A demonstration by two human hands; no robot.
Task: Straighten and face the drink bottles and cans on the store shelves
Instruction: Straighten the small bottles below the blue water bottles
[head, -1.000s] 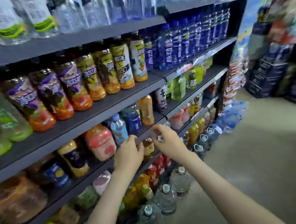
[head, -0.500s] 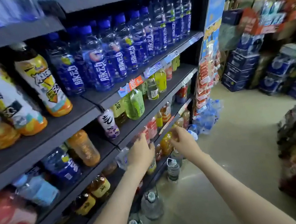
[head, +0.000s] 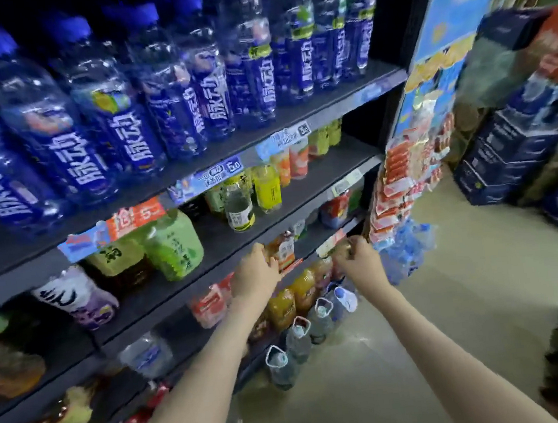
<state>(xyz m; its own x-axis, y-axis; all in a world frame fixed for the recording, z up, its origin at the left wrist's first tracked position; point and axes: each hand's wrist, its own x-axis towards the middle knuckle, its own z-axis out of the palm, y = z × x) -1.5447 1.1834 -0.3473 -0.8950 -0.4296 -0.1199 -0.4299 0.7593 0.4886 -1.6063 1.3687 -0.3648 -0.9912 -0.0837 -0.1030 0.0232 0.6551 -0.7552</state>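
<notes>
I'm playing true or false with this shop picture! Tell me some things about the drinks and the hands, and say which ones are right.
1. The blue plastic bottles with blue caps are on the shelf above the light green tea bottle. True.
2. The left hand is down at the big clear water jugs on the floor. False: it is up at a shelf, by a small bottle with an orange and white label.
3. The yellow bottle lies on its side. False: it stands upright.
4. The right hand reaches toward the shelves. True.
</notes>
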